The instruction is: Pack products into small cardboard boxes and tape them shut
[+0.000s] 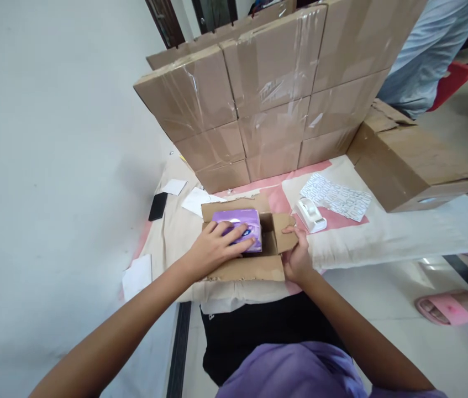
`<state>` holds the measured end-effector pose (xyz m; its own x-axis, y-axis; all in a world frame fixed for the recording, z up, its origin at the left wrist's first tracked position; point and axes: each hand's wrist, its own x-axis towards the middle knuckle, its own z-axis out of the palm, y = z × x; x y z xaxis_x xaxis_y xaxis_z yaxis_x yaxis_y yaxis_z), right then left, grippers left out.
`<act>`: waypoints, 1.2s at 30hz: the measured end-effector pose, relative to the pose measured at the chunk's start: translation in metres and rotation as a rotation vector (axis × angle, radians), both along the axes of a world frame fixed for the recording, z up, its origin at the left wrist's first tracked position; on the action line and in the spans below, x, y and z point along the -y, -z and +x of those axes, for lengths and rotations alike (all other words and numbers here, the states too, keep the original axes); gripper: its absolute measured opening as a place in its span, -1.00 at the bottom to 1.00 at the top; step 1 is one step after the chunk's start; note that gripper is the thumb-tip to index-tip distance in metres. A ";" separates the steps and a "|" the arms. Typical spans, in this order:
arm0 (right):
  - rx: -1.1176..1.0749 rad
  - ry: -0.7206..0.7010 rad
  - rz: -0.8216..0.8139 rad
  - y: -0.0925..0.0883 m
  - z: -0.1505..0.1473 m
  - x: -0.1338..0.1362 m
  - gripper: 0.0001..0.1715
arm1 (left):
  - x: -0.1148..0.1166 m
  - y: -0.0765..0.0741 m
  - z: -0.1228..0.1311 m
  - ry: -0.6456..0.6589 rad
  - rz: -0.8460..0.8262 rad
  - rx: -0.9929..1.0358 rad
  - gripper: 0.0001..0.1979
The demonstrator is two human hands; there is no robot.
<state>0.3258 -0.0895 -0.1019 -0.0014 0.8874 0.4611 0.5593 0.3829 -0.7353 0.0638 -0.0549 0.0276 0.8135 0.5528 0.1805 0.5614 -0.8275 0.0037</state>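
Note:
A small cardboard box [242, 270] stands before me with its flaps spread outward. Inside it, toward the left, sits a purple plastic-wrapped pack [237, 216], which looks like tissues; a gap shows at its right. My left hand [217, 243] grips this pack from above, fingers spread across its top and the thumb side near its front edge. At the box's right end, my right hand [298, 254] pinches the short flap [282, 235] between thumb and fingers. Just beyond that hand is a white tape dispenser [310, 214].
Stacked taped cartons [273, 83] form a wall behind. A larger open carton [416, 160] lies at right, near a patterned sheet [335, 196]. A black phone [158, 206] and white papers [137, 276] lie at left beside the wall. Another person's sandaled foot [449, 308] is at right.

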 end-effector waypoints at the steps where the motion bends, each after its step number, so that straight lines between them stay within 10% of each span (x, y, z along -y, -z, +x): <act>1: -0.049 0.018 0.020 0.001 -0.002 0.000 -0.32 | -0.002 0.002 0.000 0.026 -0.034 0.000 -0.63; 13: -0.254 0.071 0.184 -0.010 -0.008 0.005 -0.24 | -0.026 0.021 0.013 0.135 -0.716 0.117 -0.69; 18: -0.231 0.019 0.110 0.002 -0.007 0.012 0.04 | -0.027 0.013 0.003 0.059 -0.728 0.177 -0.71; 22: -0.119 -0.192 0.213 0.016 -0.002 0.013 0.13 | 0.000 0.035 -0.047 -0.274 -0.483 0.864 -0.68; 25: -0.043 -0.351 0.251 0.012 0.002 0.006 -0.42 | 0.030 0.074 -0.077 -0.443 -0.548 1.356 -0.25; 27: -0.064 -0.339 0.248 0.003 0.000 0.002 -0.75 | 0.048 0.096 -0.081 -0.449 -0.738 1.369 -0.03; 32: -0.202 -0.094 0.149 -0.021 -0.019 0.003 -0.73 | 0.057 0.111 -0.065 -0.503 -0.659 1.244 0.13; 36: -0.328 -0.030 -0.019 -0.031 -0.023 0.000 -0.24 | 0.035 0.099 -0.060 -0.658 -0.660 1.080 -0.05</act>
<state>0.3024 -0.0893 -0.0711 0.1184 0.8977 0.4243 0.2802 0.3797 -0.8816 0.0040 -0.0896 -0.0715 0.0115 0.9948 0.1008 0.3099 -0.0994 0.9456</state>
